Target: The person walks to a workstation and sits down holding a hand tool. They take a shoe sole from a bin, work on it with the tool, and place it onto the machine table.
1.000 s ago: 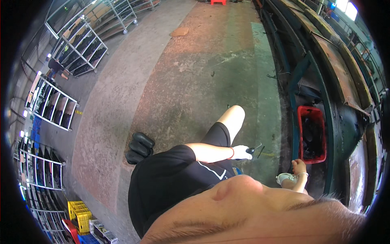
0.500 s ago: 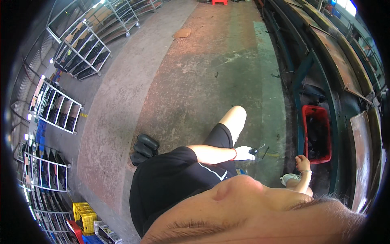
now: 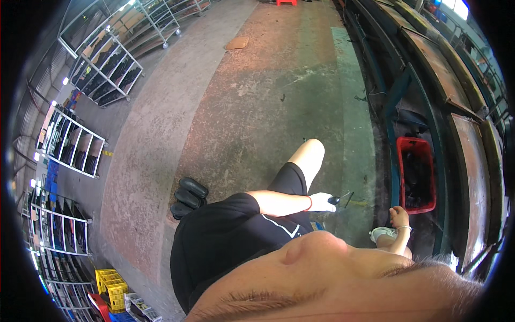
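My left hand [image 3: 323, 202], with a red band at its wrist, is closed around a hooked tool [image 3: 334, 200]. The tool has a dark rounded handle and a thin curved metal tip pointing right. This hand looks white; glove or bright light, I cannot tell. Over by the lower end of a red basket [image 3: 433, 177], my right hand [image 3: 399, 216] has its fingers curled, with a pale bracelet on the wrist. Whatever those fingers may hold is too small to make out. Dark items lie inside the basket.
A long bench line with metal plates [image 3: 464, 161] runs along the right, on a green frame [image 3: 393, 174]. Black shoe-like items [image 3: 192, 188] lie on the floor to the left. Wheeled racks [image 3: 75, 142] and a yellow crate [image 3: 111, 290] line the far left; brown cardboard [image 3: 237, 43] lies ahead.
The metal plates on the bench line at right have shifted farther away. The whole view has drifted slightly. Both hands stay nearly where they were, the left still gripping the hooked tool.
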Demonstrator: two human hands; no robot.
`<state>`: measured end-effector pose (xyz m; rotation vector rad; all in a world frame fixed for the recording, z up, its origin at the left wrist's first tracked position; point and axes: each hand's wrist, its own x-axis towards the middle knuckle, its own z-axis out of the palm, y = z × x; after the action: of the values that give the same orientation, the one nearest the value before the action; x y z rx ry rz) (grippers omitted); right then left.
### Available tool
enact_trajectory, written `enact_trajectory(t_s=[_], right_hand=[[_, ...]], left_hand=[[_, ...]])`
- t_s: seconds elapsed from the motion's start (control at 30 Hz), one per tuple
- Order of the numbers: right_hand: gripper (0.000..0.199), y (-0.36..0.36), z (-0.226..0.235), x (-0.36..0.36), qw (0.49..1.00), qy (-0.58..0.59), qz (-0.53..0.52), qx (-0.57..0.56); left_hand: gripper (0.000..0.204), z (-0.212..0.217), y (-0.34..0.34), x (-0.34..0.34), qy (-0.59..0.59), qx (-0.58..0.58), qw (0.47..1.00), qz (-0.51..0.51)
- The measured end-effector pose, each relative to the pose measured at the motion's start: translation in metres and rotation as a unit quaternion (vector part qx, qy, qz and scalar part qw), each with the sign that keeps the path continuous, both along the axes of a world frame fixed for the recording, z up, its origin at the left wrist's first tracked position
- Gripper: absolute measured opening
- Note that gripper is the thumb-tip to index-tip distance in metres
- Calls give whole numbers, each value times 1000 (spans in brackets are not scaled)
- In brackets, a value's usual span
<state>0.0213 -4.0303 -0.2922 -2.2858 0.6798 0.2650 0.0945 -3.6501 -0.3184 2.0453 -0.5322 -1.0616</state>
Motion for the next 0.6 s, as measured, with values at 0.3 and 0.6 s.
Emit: enact_trajectory(t_s=[0.3, 0.6], right_hand=[[31, -6, -7, 2, 1000, 4, 15, -10], [32, 1, 2, 2, 1000, 1, 20, -17]], left_hand=[[43, -3, 0, 0, -31, -19, 999, 17], [47, 2, 3, -1, -12, -9, 1000, 5]])
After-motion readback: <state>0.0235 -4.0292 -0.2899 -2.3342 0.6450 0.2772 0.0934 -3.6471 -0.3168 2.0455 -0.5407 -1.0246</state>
